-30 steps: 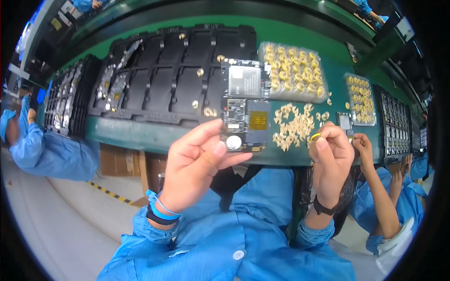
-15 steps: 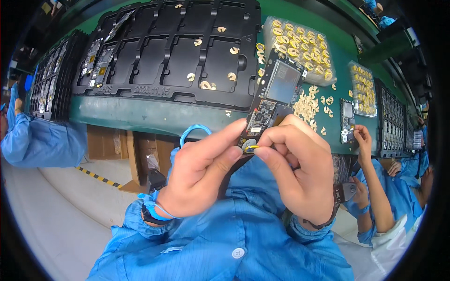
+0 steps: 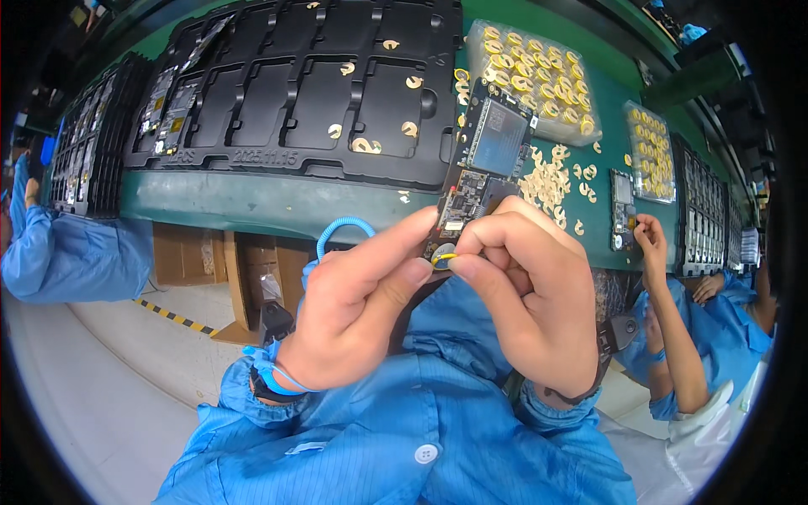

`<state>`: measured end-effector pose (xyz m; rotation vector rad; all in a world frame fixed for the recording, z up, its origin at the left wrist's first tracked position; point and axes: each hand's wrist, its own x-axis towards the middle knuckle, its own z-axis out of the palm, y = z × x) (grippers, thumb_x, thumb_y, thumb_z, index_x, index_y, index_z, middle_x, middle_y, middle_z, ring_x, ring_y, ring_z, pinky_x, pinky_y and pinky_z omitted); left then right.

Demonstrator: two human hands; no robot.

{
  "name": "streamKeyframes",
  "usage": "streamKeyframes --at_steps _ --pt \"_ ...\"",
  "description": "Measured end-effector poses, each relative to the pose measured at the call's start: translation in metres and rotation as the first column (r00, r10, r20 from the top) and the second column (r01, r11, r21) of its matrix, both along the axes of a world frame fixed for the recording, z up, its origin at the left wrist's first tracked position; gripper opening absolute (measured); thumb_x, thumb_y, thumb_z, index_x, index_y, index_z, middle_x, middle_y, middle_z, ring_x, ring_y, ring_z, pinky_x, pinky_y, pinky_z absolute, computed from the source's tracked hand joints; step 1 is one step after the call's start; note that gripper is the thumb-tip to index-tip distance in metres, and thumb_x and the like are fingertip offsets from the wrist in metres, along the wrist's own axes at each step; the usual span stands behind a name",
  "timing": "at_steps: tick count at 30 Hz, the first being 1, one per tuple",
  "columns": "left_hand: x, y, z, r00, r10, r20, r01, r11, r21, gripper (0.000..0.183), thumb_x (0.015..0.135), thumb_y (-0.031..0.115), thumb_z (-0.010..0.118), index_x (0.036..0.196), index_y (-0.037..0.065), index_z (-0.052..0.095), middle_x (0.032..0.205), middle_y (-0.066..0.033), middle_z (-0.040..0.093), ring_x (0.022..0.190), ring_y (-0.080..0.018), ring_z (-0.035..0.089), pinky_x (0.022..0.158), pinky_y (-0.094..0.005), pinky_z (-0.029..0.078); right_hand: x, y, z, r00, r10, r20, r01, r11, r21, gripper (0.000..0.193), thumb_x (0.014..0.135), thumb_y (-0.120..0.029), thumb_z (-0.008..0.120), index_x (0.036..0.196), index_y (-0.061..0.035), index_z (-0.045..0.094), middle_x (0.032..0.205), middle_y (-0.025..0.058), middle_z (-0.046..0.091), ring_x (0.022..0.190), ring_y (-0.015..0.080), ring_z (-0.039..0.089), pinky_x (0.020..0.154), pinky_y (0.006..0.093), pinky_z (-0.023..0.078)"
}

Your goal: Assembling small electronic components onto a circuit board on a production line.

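Note:
My left hand (image 3: 349, 307) grips the lower left edge of a long dark circuit board (image 3: 497, 143), its thumb near the board's bottom end. The board is tilted up and away from me, with a grey-blue rectangular panel on its upper half and small parts below. At its bottom end sits a silver coin cell with a yellow rim (image 3: 443, 257). The thumb and forefinger of my right hand (image 3: 543, 295) are closed on the yellow rim, right beside my left thumb. My right hand's curled fingers hide part of the board's lower right side.
A black compartment tray (image 3: 328, 105) holds boards at its left. Beyond my board stands a clear tray of yellow-rimmed cells (image 3: 547, 80). Loose cream-coloured pieces (image 3: 547, 181) lie on the green table (image 3: 278, 202). At right, another person's hand (image 3: 652, 240) touches a board.
Both hands and the board have shifted slightly left in the picture. The pinch on the yellow-rimmed cell looks the same. The whole scene has drifted slightly as well.

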<state>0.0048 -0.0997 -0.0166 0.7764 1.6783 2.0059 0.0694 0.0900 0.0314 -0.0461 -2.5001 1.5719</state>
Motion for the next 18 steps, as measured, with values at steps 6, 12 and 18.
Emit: streamKeyframes --at_steps 6,12,18 --pt "-0.001 -0.003 0.009 0.996 -0.069 0.06 0.071 0.997 -0.027 0.042 0.109 -0.004 0.05 0.15 -0.012 0.049 0.141 -0.0227 0.063 0.129 -0.0285 0.063 0.11 -0.0394 0.052 0.001 -0.003 0.002 0.999 -0.04 -0.012 0.041 0.995 0.089 0.009 0.091 0.004 0.072 0.097 -0.0004 0.066 0.083 0.0059 0.055 0.066 0.0155 0.05 0.058 0.0295 0.038" --pt "0.007 0.004 0.002 0.996 -0.037 0.083 0.021 0.982 0.186 0.049 0.102 -0.015 0.053 0.15 -0.012 0.048 0.141 -0.0257 0.062 0.132 -0.0305 0.062 0.111 -0.0419 0.052 0.001 -0.007 0.001 0.994 -0.071 -0.086 0.079 0.992 0.095 0.008 0.089 0.005 0.075 0.094 0.0007 0.07 0.077 0.0004 0.054 0.062 0.0056 0.042 0.054 0.0233 0.03" --pt "0.008 -0.002 -0.001 0.998 0.001 0.059 0.001 0.999 -0.035 0.053 0.098 -0.021 0.052 0.15 -0.012 0.048 0.142 -0.027 0.061 0.133 -0.033 0.062 0.109 -0.0431 0.053 0.002 -0.008 -0.001 0.99 -0.087 -0.115 0.097 0.991 0.088 0.013 0.086 0.005 0.078 0.095 0.0003 0.07 0.079 0.0055 0.059 0.065 0.0134 0.054 0.056 0.0278 0.04"
